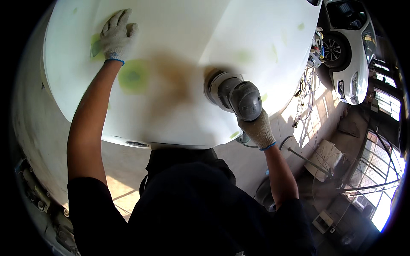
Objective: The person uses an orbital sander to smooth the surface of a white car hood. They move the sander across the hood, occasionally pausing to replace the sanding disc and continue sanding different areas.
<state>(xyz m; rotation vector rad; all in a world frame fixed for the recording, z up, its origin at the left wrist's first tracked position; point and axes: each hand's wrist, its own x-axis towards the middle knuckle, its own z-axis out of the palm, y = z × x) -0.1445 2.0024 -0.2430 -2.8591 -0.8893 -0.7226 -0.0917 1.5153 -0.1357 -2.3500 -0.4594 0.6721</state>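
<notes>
Right hand [259,131] grasps the grey sander [239,94], jutting forward beyond its fingers; left hand [117,39] rests splayed on the white panel [188,121].

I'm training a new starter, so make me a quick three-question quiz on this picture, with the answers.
1. Which hand holds the grey power tool? A: left; B: right; C: both.
2. True or false: the left hand on the white panel is ungloved.
3. Fill the gap: a white car stands toward the picture's ____ edge.

Key: 1: B, the right hand. 2: False; it wears a pale knitted glove with a blue cuff edge. 3: right.
</notes>
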